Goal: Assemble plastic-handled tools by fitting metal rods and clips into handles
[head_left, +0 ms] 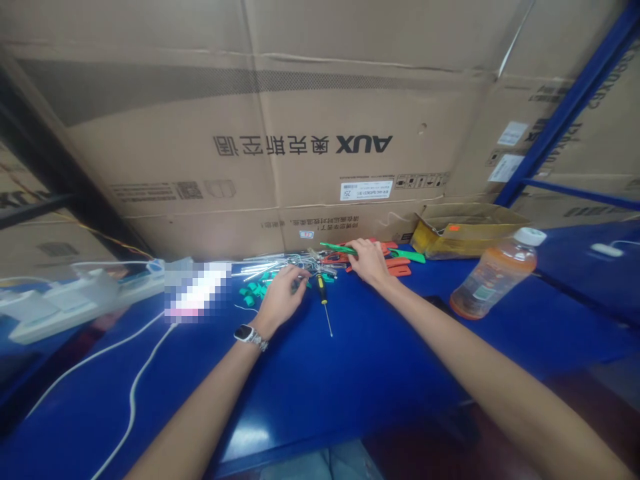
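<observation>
My left hand (284, 291), a watch on its wrist, rests on the blue table (350, 373) with fingers curled over small teal parts (253, 292) and thin metal rods (260, 267). What its fingers pinch is too small to name. My right hand (369, 260) lies over a pile of green and orange plastic-handled tools (400, 261), fingers closed around a green handle (336, 248). A yellow-and-black screwdriver (324, 300) lies between the two hands, tip pointing toward me.
A tilted plastic bottle with orange liquid (493, 275) stands right of the hands. Behind it sits an open cardboard box (465, 230). Large cardboard cartons (300, 133) wall off the back. A white power strip (75, 297) and white cables (133, 387) lie at left.
</observation>
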Motion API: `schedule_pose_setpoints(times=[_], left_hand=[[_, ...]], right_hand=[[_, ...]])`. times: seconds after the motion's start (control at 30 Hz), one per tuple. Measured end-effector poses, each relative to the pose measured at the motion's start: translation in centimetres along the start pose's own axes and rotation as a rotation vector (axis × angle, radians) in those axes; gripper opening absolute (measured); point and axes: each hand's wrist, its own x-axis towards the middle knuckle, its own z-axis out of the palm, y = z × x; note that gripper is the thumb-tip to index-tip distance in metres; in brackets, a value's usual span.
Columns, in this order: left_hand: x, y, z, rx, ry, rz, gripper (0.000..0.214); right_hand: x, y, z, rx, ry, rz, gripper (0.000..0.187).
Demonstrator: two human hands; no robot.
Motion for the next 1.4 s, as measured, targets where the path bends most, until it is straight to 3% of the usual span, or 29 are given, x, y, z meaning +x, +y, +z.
schedule_pose_setpoints(times=[0.23,0.4,0.57,0.67,0.77,0.87,0.93,1.03,1.13,1.27,1.4], left_hand=[[-0.1,0.0,0.1,-0.022,-0.056,-0.019,0.019],[-0.2,-0.1,0.3,-0.024,-0.065,-0.007,0.018],[-0.2,-0.2,0.3,-0.022,-0.067,-0.018,0.018],[-0.1,-0.2,0.2,-0.012,-0.044,-0.019,0.018],[0.1,0.2,0.0,0.000,0.059,0.011,0.018],[0.3,0.8,-0.8,0.061,0.286,0.036,0.027],[0.1,1.2,-1.7,0.115,0.361,0.077,0.035],[-0.7,1.3,-3.4,0.151,0.188,0.182,0.050],[-1.6,0.7,-4.4,0.092,0.014,0.165,0.059],[-2.0,-0.4,-4.3,-0.075,0.051,0.039,0.055],[-1.7,-1.2,-3.9,-0.095,-0.005,-0.017,0.027]], right_hand=[[-0.1,0.1,1.1,0.061,-0.134,-0.045,0.040],[-0.1,0.5,0.7,0.074,-0.181,-0.094,0.041],[0.5,0.6,-0.3,0.057,-0.160,-0.101,0.041],[0.4,0.2,-0.7,0.123,-0.083,-0.054,0.042],[-0.3,-1.0,-1.0,0.330,-0.001,0.004,0.040],[-1.5,-2.9,-1.1,0.498,0.004,-0.002,0.034],[-2.3,-4.4,-1.0,0.584,-0.006,-0.036,0.032],[-3.4,-6.4,-0.7,0.702,-0.055,-0.075,0.032],[-4.2,-7.9,-0.1,0.801,-0.094,-0.094,0.028],[-5.0,-9.1,0.9,0.929,-0.070,-0.052,0.022],[-5.4,-9.2,1.1,0.938,-0.092,-0.010,0.016]])
